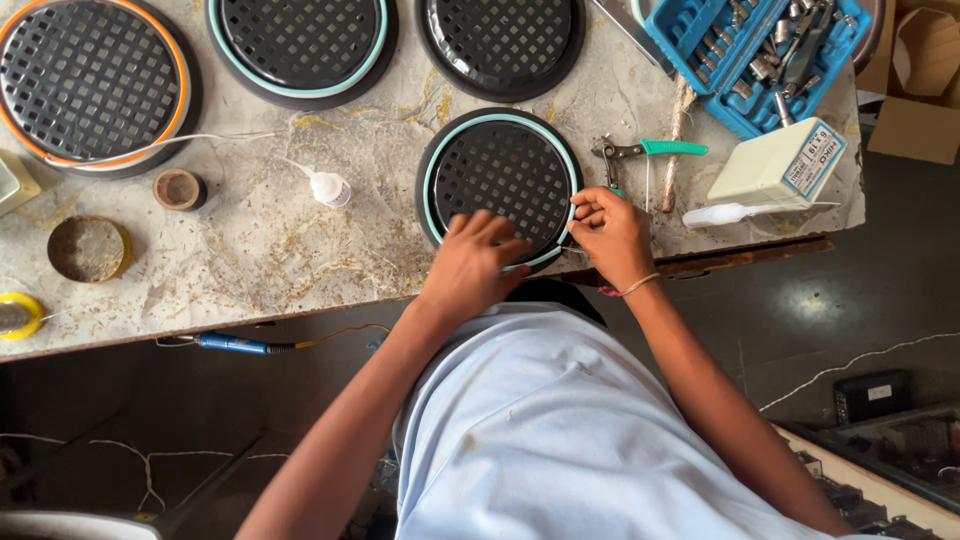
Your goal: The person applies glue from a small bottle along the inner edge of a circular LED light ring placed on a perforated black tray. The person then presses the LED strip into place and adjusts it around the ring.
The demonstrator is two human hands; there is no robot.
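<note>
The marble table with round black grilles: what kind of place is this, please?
Probably a small workshop for assembly or repair. The marble table carries several round grilles, and both hands work on the teal-ringed grille. A blue socket set, pliers and a soldering iron lie nearby.

— What sits under the hands?
— A round black grille cover [503,180] with a square-hole mesh and a teal ring inside its rim, lying flat just above the frame's centre.
— Anything else?
— A thin white wire [572,247] at its lower right edge.
</note>
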